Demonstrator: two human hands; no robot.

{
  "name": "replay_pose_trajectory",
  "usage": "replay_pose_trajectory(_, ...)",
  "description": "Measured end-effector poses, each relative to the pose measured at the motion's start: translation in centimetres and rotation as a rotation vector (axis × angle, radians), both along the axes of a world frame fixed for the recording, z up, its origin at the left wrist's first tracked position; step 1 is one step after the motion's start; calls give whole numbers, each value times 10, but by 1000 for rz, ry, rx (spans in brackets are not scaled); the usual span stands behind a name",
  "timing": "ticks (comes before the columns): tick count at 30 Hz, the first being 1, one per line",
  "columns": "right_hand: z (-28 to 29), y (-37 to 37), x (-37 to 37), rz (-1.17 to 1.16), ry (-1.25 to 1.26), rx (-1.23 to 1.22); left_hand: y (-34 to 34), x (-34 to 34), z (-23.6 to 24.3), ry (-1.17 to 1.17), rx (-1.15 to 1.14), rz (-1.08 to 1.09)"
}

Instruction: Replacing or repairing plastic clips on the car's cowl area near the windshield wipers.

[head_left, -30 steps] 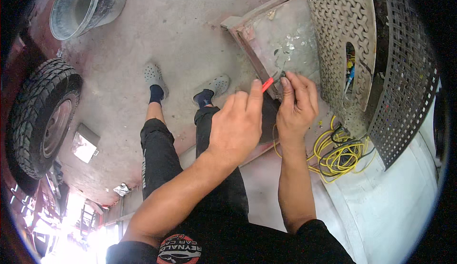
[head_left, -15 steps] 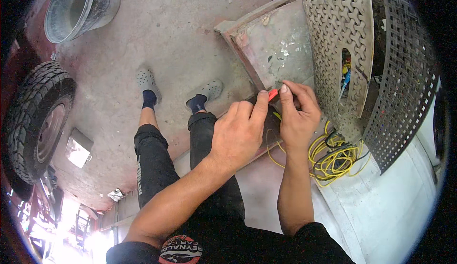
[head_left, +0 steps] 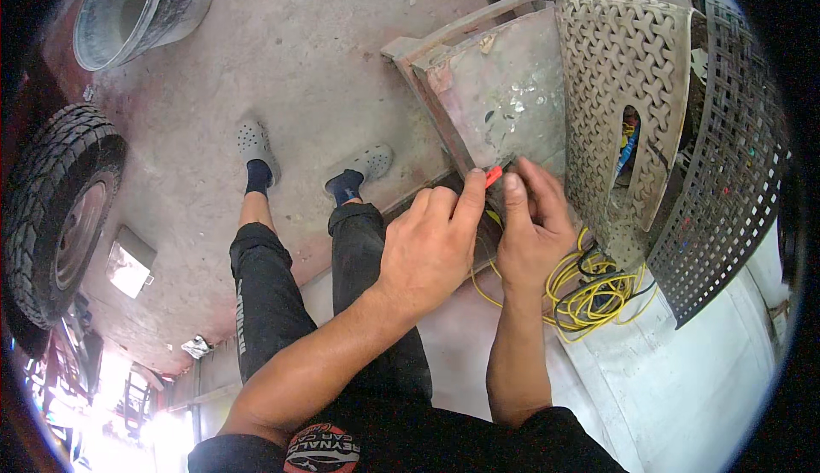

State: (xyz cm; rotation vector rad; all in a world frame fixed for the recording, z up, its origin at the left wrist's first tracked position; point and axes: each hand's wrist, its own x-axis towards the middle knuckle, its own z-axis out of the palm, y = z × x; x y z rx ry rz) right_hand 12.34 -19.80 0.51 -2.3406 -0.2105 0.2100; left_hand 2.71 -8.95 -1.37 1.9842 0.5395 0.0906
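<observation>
A small red piece shows between the tips of my two hands; its kind is not plain. My left hand is closed, with its thumb and forefinger pinched on that piece. Close beside it, my right hand is also closed, thumb against curled fingers. Whatever may lie in the right pinch is too small or too hidden to name. Both hands are in front of my body, over the near end of a low board with a wooden frame. Below them lies a coil of yellow cable.
Woven-pattern plastic baskets, one beige and one dark, stand at the right. A grey bucket is at the far left, above a large tyre. A metal box sits on the floor. A white surface spans the lower right.
The whole view has shifted slightly. Both hands remain together around the red piece, with only small finger movements; the right fingertips sit a little lower.
</observation>
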Motion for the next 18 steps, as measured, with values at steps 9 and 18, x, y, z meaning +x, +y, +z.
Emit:
replay_pose_trajectory(9, 1, 10, -6, -36, -34, -114, 4, -5, -2, -30, 30, 28)
replay_pose_trajectory(18, -2, 9, -7, -52, -55, -73, 5, -9, 3, 0, 35, -17)
